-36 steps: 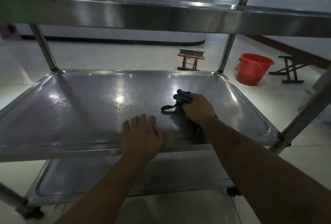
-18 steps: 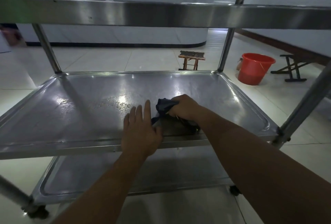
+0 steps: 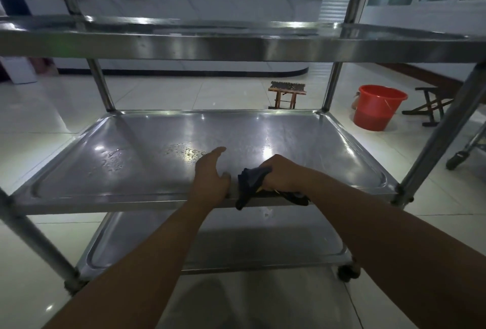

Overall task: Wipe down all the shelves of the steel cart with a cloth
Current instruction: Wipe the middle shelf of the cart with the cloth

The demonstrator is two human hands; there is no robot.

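The steel cart has three shelves: the top shelf, the middle shelf and the bottom shelf. My right hand grips a dark cloth at the front edge of the middle shelf; part of the cloth hangs over the rim. My left hand lies with straight fingers on the middle shelf, just left of the cloth. Water droplets glisten on the shelf ahead of my left hand.
A red bucket stands on the tiled floor beyond the cart's right side. A small wooden stool sits behind the cart, a folding stool further right. A white counter runs along the back.
My right hand has pulled the cloth back from mid-shelf to the front edge, where it now hangs over the rim. The camera has risen, showing more of the top shelf.
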